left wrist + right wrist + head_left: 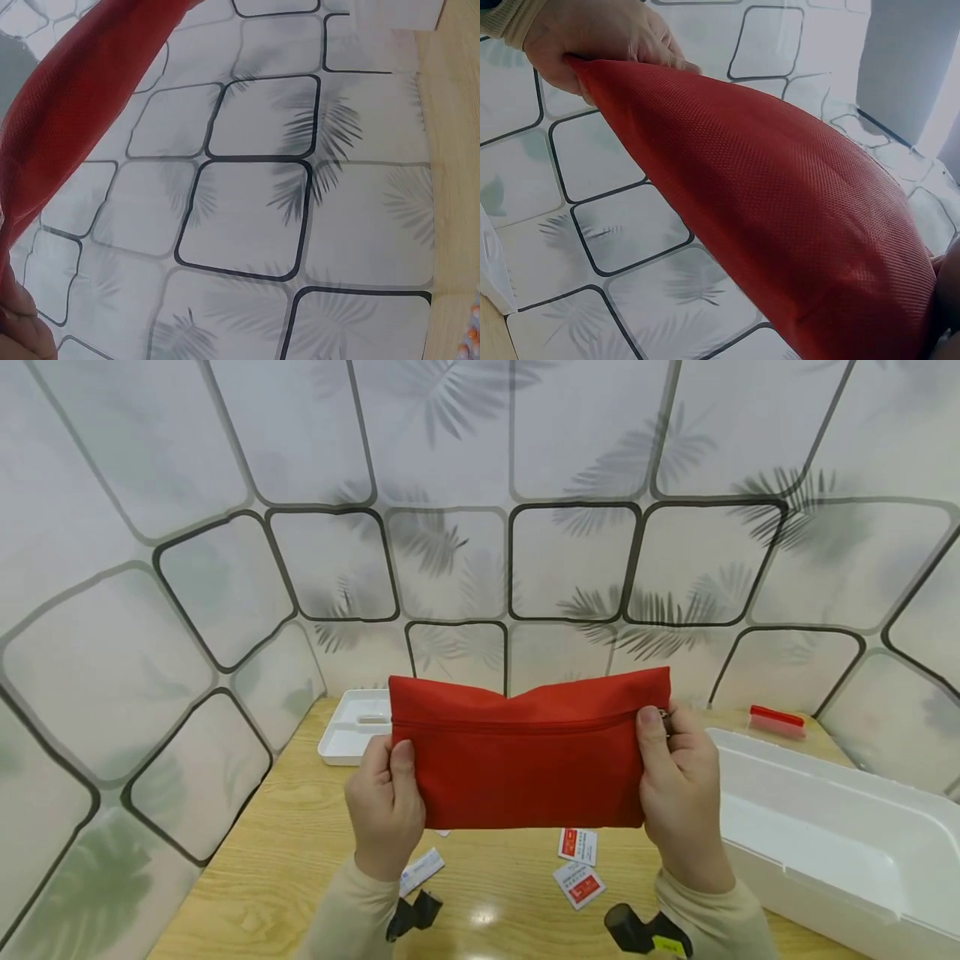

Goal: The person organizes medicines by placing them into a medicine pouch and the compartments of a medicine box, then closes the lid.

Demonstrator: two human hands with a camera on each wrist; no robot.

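A red zippered pouch (525, 777) is held up above the table, spread between both hands, its zipper running across near the top. My left hand (386, 806) grips its left edge, thumb on the front face. At the right edge my right hand (681, 793) pinches the pouch beside the zipper's end, where a small metal pull shows. In the right wrist view the pouch (765, 202) bulges somewhat, with the left hand (604, 37) at its far end. The left wrist view catches the pouch (75, 97) from its edge. Its contents are hidden.
Small red-and-white packets (580, 883) and a white packet (422, 871) lie on the wooden table (277, 852). A white divided tray (341, 752) stands back left. At right is a large white bin (825, 827), with a red-topped clear case (777, 722) behind it.
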